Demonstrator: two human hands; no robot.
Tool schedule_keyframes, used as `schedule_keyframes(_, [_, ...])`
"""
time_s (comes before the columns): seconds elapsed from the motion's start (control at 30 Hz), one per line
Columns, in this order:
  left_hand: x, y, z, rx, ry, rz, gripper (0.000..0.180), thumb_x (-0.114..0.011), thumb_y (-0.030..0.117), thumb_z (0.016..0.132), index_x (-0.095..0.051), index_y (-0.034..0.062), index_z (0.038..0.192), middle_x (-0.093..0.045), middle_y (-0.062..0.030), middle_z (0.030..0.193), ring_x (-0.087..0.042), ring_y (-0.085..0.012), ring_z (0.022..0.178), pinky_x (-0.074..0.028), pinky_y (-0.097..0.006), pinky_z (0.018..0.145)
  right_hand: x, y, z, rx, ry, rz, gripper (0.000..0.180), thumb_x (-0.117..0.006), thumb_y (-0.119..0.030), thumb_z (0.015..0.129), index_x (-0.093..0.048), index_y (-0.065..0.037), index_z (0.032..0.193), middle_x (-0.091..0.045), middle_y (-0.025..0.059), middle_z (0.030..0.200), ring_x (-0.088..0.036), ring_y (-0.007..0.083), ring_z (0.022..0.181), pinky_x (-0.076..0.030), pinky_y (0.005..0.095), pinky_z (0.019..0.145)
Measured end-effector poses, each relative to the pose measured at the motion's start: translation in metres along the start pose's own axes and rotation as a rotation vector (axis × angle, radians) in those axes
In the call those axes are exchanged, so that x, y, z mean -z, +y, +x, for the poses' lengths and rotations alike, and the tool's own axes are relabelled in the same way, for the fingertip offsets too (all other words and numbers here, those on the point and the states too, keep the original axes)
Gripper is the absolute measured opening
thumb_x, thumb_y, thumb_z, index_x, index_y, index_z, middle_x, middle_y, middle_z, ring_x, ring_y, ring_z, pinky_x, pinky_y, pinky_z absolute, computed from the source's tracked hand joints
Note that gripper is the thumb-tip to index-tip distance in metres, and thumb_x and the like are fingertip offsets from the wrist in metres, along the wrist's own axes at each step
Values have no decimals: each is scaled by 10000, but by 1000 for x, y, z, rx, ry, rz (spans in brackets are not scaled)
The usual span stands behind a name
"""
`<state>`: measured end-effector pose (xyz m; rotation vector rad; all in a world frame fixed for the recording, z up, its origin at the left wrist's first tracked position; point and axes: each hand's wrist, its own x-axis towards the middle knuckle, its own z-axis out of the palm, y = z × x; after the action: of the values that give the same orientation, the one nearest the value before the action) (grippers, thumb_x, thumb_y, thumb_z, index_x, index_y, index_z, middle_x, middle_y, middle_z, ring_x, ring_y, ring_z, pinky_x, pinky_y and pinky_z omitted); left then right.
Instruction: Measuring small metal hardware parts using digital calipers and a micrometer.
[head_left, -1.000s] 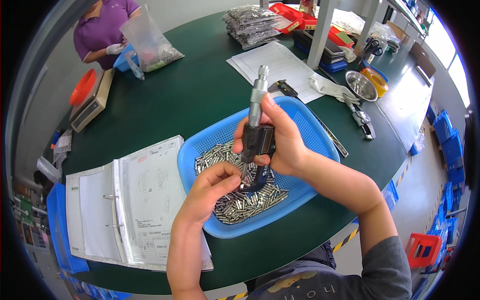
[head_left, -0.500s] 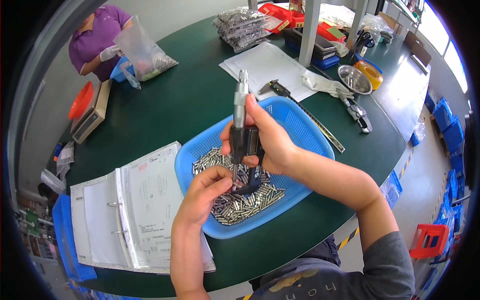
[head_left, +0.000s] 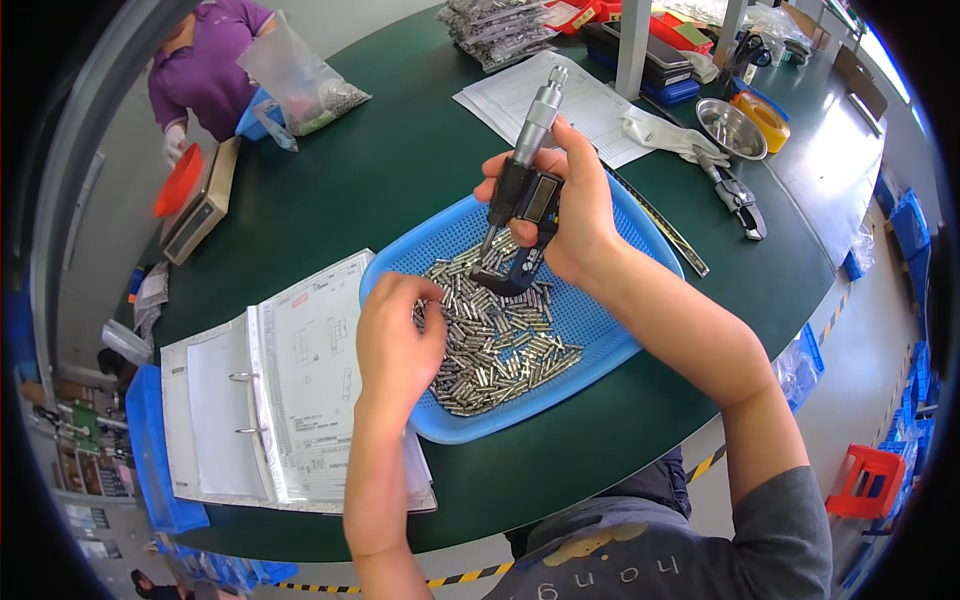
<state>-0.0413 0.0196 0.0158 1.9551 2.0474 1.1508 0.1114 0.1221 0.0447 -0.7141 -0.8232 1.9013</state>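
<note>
My right hand [head_left: 585, 215] grips a digital micrometer [head_left: 511, 188], its silver thimble pointing up and away and its black curved frame low over the pins. Nothing shows between the micrometer's measuring faces. Below it, a blue perforated basket [head_left: 500, 428] holds a heap of small silver metal pins [head_left: 500, 350]. My left hand [head_left: 398, 335] is over the basket's left side, at the edge of the heap. Its fingers and thumb curl in toward each other; whether a pin is between them is hidden.
An open ring binder [head_left: 305, 400] with drawings lies left of the basket. Behind stand a scale [head_left: 203, 205] and paper sheets [head_left: 545, 105]. A caliper [head_left: 660, 222], a clamp-like grey tool [head_left: 740, 200] and a steel bowl [head_left: 732, 128] lie right. A person in purple [head_left: 215, 65] is across the table.
My left hand has drawn back from the micrometer to the heap's left edge. The micrometer has risen and tilted right in my right hand. The view has shifted slightly.
</note>
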Motion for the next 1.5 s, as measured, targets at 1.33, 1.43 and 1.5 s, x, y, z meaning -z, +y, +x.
schedule_keyframes(1.33, [-1,-2,-12,553,-289,-1430,99,-541,81,789,-515,27,868,-571,-61,831,-528,-105,742,-421,-235,687,-5,2,-9,-163,-260,38,641,-256,-550,798,-555,16,765,-582,154,675,-523,145,527,-314,202,361])
schedule_keyframes(1.43, [-2,-4,-12,543,-318,-1421,113,-551,57,777,-521,9,875,-577,-77,838,-532,-105,736,-430,-229,678,-4,3,-9,-149,-260,36,636,-256,-549,797,-556,11,768,-581,154,682,-527,145,537,-317,207,364])
schedule_keyframes(1.5, [-3,-4,-12,501,-316,-1420,122,-555,52,772,-522,2,878,-578,-80,841,-535,-106,734,-433,-223,674,-4,3,-9,-173,-292,51,641,-251,-550,797,-555,13,770,-578,157,681,-526,149,538,-320,210,364])
